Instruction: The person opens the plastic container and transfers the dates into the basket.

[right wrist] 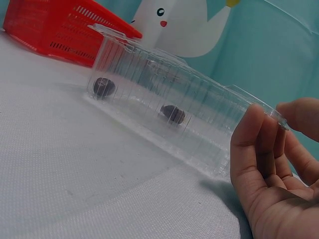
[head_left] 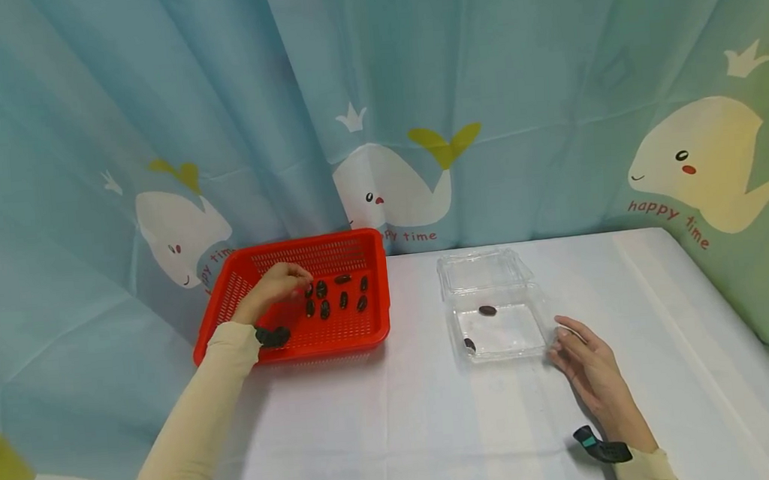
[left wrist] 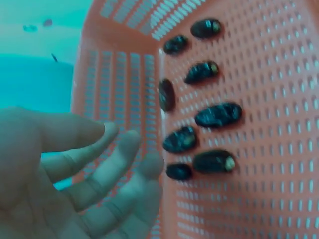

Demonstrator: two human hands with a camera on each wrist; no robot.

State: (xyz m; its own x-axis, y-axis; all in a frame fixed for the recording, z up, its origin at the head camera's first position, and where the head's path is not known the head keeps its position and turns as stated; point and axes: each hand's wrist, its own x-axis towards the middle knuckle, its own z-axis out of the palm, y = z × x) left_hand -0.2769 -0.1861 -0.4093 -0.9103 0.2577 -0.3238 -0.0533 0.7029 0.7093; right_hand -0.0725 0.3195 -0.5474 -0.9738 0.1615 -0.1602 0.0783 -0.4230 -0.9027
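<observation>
My left hand (head_left: 274, 288) reaches over the left part of a red plastic basket (head_left: 325, 347). In the left wrist view its thumb and loosely bent fingers stand apart, with nothing between them, near several dark, wrinkled dates (left wrist: 218, 115) on the basket floor. At the right, a clear plastic box (head_left: 508, 332) stands with its lid (head_left: 478, 272) folded back. Inside it lie two dates, one date (head_left: 488, 311) near the hinge side and another date (head_left: 469, 345) at the front left. My right hand (head_left: 591, 370) pinches the box's rim at the front right corner, thumb above and fingers below.
A white cloth (head_left: 440, 431) covers the table. Behind it hangs a blue-green curtain (head_left: 518, 48) with printed whales, and the basket's back edge stands close to it. Black wrist straps (head_left: 604, 449) sit on both arms.
</observation>
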